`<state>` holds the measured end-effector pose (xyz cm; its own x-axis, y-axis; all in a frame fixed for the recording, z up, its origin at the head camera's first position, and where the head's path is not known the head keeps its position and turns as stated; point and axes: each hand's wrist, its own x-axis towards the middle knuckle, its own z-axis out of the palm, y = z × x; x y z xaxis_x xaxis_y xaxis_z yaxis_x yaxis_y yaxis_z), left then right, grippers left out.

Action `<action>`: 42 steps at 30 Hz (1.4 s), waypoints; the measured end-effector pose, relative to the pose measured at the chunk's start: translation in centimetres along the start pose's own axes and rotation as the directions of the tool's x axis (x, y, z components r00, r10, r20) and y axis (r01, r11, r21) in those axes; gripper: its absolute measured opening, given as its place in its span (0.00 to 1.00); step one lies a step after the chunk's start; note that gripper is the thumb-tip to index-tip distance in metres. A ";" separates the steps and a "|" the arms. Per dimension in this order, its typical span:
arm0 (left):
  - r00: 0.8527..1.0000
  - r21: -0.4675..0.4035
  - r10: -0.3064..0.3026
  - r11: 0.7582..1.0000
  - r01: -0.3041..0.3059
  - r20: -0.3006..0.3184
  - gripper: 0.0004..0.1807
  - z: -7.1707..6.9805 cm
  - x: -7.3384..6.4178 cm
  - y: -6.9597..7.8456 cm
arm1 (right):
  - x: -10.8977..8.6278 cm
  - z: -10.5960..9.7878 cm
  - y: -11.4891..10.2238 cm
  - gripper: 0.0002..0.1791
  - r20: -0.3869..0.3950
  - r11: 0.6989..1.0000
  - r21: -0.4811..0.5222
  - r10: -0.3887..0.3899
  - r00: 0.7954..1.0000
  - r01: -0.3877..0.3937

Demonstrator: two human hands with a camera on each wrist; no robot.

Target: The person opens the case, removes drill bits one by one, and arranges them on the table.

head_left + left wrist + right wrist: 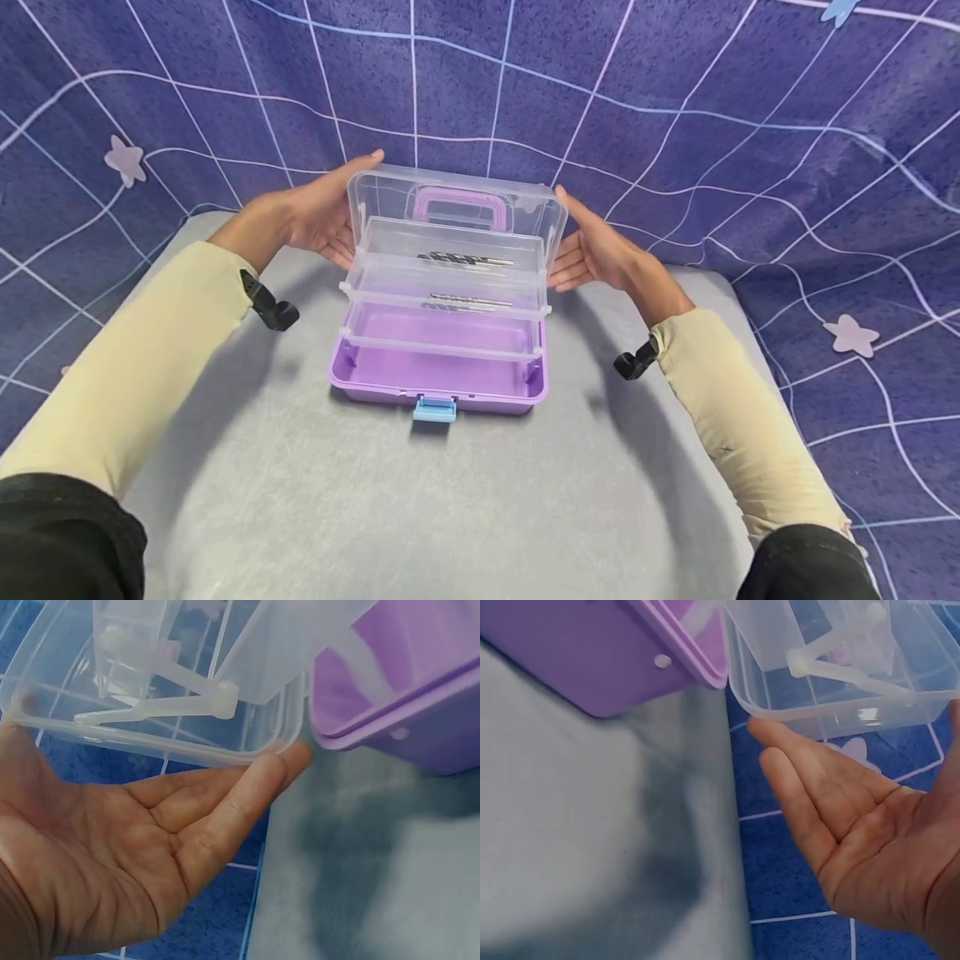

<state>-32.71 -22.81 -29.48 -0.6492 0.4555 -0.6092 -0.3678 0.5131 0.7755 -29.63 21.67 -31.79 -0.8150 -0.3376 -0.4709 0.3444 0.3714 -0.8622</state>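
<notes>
Your left hand [318,218] and right hand [596,250] flank the open storage box [442,333] on the grey bench [420,500], palms turned inward, fingers straight and spread, neither one curled round anything; from the head view the left thumb tip reaches the top left corner of the raised clear lid [457,200], and the right fingers lie against the lid's right edge. The box sits straight ahead of you, between the hands, its long axis running left to right, so both hands stand about equally near; the purple base faces you with the blue latch [434,408] at the front; the clear trays [450,279] are stepped up toward the lid and carry metal drill bits [465,260]; the purple handle [459,207] shows through the lid.

From the left wrist view your left hand [142,847] lies flat and open beneath the lid's rim [172,746], one fingertip [296,757] touching the corner beside the purple base [405,697]; a clear hinge arm [157,709] shows inside, which the head view hardly gives you.

From the right wrist view your right hand [855,825] mirrors it, open, a fingertip [761,729] just under the lid's corner [750,701]; whether the thumbs press the far side you cannot tell from either wrist.
</notes>
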 end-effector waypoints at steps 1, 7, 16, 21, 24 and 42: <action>1.000 -0.006 -0.020 1.000 0.020 0.011 0.77 -0.2 0.3 0.1 | 0.2 0.0 0.0 0.69 -0.003 1.000 0.006 0.016 1.000 -0.016; 0.993 -0.064 -0.101 0.992 0.104 0.053 0.76 -0.8 1.1 0.4 | 1.3 -0.3 0.2 0.71 0.005 0.998 0.024 0.058 0.998 -0.058; 0.996 -0.131 -0.006 0.991 0.019 0.092 0.89 -0.4 0.5 -1.1 | 0.4 -0.3 1.4 0.74 0.026 0.999 0.029 -0.046 0.999 0.045; 0.995 -0.154 0.097 0.984 -0.093 0.013 0.87 0.4 -0.2 -2.6 | -0.6 0.4 2.5 0.60 -0.048 0.984 0.070 -0.163 0.985 0.167; 0.987 -0.147 0.144 0.977 -0.154 -0.076 0.81 1.0 -0.4 -3.5 | -0.8 0.9 3.3 0.46 -0.097 0.968 0.098 -0.224 0.970 0.233; 0.885 0.012 0.284 0.953 -0.301 -0.368 0.27 2.9 0.5 -5.5 | 0.4 2.7 5.0 0.24 -0.277 0.908 -0.050 -0.412 0.868 0.415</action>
<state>-29.09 -23.26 -34.51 -0.9242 0.2816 -0.2580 -0.1473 0.3604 0.9211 -27.01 21.08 -36.82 -0.9784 -0.2065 -0.0022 -0.0486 0.2406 -0.9694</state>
